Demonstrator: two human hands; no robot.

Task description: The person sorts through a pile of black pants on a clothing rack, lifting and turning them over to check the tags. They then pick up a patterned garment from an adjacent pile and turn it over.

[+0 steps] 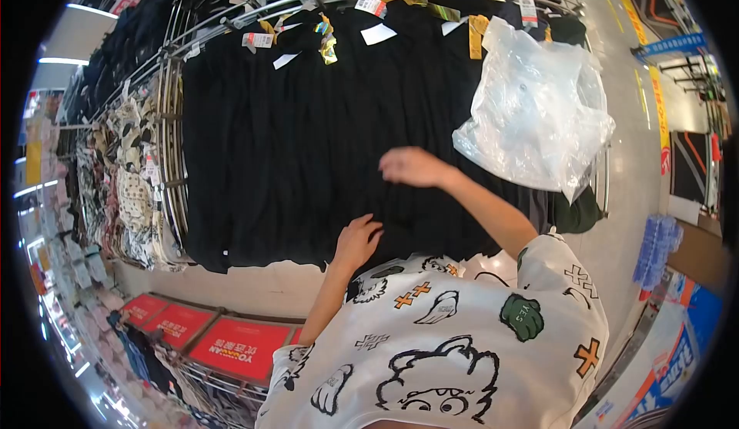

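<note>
Black garments point(269, 144) hang close together along a metal rack in front of me, with their tags at the far, upper end. My left hand point(357, 243) rests at the near edge of the black cloth, thumb and fingers apart. Farther in, my right hand point(416, 167) is over the middle of the garments with its fingers loosely bent and nothing visible in them. Whether its fingertips touch the cloth is hard to tell. A crumpled clear plastic bag point(539, 110) lies on the right end of the garments, beyond my right hand.
Curved metal rails point(173, 152) bound the rack on the left, beside patterned clothes point(138, 175). Red signs point(239, 348) top a lower rack at the near left. A pale floor aisle point(627, 113) runs along the right, with a cardboard box point(697, 252) beyond.
</note>
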